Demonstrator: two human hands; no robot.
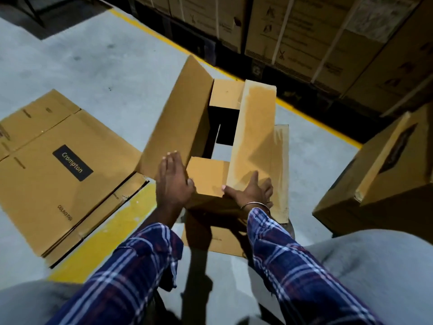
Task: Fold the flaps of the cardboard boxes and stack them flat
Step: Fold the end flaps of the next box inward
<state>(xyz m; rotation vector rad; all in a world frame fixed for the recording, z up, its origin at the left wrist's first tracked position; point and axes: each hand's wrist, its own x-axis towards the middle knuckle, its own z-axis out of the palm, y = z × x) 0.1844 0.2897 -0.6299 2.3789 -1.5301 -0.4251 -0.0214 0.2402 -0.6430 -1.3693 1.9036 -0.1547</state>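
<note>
1. A person in a plaid shirt works on an open cardboard box (210,127) standing on the grey warehouse floor (82,66), directly in front of them, with its top flaps being folded in.
2. The near short flap (206,177) and the far short flap (226,93) lie roughly level over the opening; the long right flap (253,134) is tilted partway over them, while the long left flap (178,118) stands up and leans outward.
3. The left hand (173,181) rests against the near end of the left flap, fingers straight and flat on the cardboard, thumb touching the near short flap; it clasps nothing.
4. The right hand (251,192), a metal bangle (255,204) at its wrist, lies spread on the lower end of the right flap, fingers extended and pressing, not curled round anything.
5. Judged from this, the flap-folding step is under way: the next move would call for swinging the left flap inward and pressing both long flaps level.
6. A stack of flattened boxes (61,165), the top one printed "Crompton", lies on the floor to the left, just beside the open box, partly over a yellow floor line (98,242); the finished box would presumably join it.
7. Another carton (384,174) sits at right, and strapped cartons (304,31) line the background.
</note>
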